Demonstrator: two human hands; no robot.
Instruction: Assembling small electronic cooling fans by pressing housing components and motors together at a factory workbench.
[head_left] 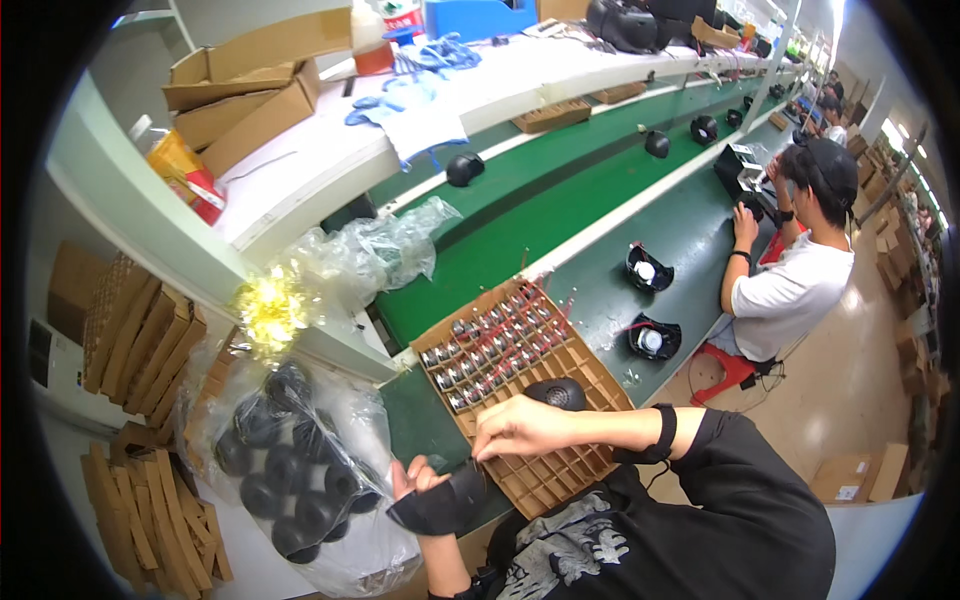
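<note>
My left hand (423,478) is closed around a black curved plastic shell (440,505), held low at the near edge of the bench. My right hand (525,428) has its fingers pinched together at the shell's upper right edge; whatever is between the fingertips is too small to make out. Under my right forearm lies a divided cardboard tray (540,478). Its far compartments hold rows of small round metal parts (490,345) with red wires, while the near ones show bare cardboard. A black dome-shaped housing with a perforated face (556,393) rests on the tray, just beyond my right wrist.
A clear plastic bag of black round shells (295,470) sits at left, near stacked cardboard (150,510). Two black housings with white round parts (652,338) lie right of the tray. Beyond runs a green conveyor belt (530,220). A co-worker (795,260) sits at right.
</note>
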